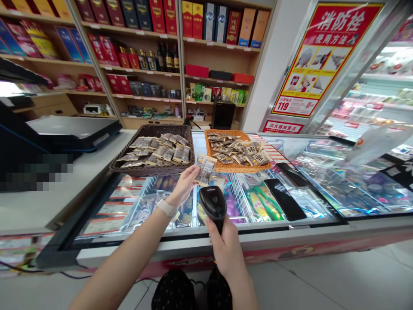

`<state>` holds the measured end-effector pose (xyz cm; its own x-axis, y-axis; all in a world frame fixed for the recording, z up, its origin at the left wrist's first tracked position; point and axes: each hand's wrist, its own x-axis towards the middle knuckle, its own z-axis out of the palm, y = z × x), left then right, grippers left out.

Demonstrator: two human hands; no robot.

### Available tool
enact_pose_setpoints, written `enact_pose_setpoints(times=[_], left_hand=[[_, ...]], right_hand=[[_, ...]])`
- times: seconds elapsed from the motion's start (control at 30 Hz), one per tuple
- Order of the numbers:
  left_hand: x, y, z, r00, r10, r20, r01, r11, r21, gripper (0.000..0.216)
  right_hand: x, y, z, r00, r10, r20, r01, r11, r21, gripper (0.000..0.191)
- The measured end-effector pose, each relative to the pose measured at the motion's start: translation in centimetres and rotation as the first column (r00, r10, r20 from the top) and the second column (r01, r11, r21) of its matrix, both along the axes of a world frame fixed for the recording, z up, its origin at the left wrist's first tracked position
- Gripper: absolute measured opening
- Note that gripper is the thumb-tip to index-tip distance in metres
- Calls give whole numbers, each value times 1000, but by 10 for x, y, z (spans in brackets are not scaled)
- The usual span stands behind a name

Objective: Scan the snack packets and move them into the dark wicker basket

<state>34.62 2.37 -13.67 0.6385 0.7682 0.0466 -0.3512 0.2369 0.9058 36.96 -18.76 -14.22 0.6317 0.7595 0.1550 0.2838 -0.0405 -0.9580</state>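
While the left hand (186,181) pinches a packet (206,167) by its left edge, thumb and fingertips closed together, the right hand (226,243) wraps round the handle of a scanner (213,201); whether a finger presses its trigger, I cannot tell. The packet sits just beyond the left hand's fingertips and ahead of the right hand, in front of the gap between a dark basket (153,171), to the left hand's far left, and an orange basket (241,169), to its far right. Both baskets hold similar packets.

The step looks like scanning this one packet. As I judge it, the next move calls for keeping the packet flat and the scanner steady on its printed code, which I cannot make out.

The packet's long axis runs away from the person, its far end leaning right. The scanner's head points forward from the right hand, towards the packet, its handle running back into the palm.
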Motion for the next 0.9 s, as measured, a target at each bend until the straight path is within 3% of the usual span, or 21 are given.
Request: enact_pose_setpoints(times=[0.3,0.57,0.9], left_hand=[[-1,-3,3,994,67,-85,-50,981,186,37],[1,-2,-4,991,58,-121,-43,991,126,36],[2,-2,-7,992,53,-117,-35,988,149,34]], right_hand=[[1,-5,1,996,-37,87,42,998,-55,42],[3,-10,0,995,-26,95,34,996,-78,49],[7,-14,3,994,-29,106,42,991,-124,49]])
